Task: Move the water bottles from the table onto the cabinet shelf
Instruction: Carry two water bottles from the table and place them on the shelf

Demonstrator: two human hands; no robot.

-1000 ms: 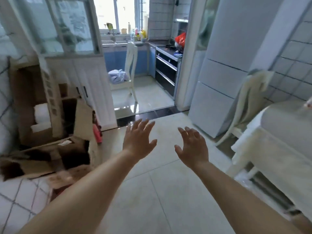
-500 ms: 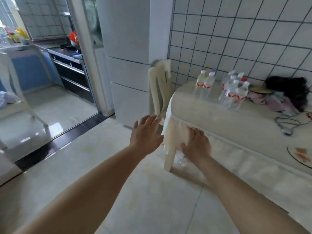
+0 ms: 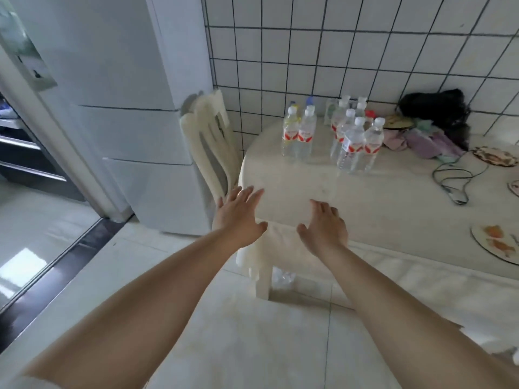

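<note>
Several clear water bottles with white caps and red-and-white labels stand upright near the far left corner of the cream-covered table, close to the tiled wall. Two of them stand a little to the left of the main cluster. My left hand hovers at the table's near left corner, fingers spread and empty. My right hand is beside it over the table's front edge, also spread and empty. Both hands are well short of the bottles. No cabinet shelf is in view.
A cream chair is tucked between the table and a white fridge. Crumpled cloths, a dark bag, a cable and patterned plates lie on the table's right. A doorway with a dark threshold is at left.
The view has swung right from the doorway and cardboard boxes to the table, and come closer. Both hands stay spread and empty, now reaching over the table's front corner.
</note>
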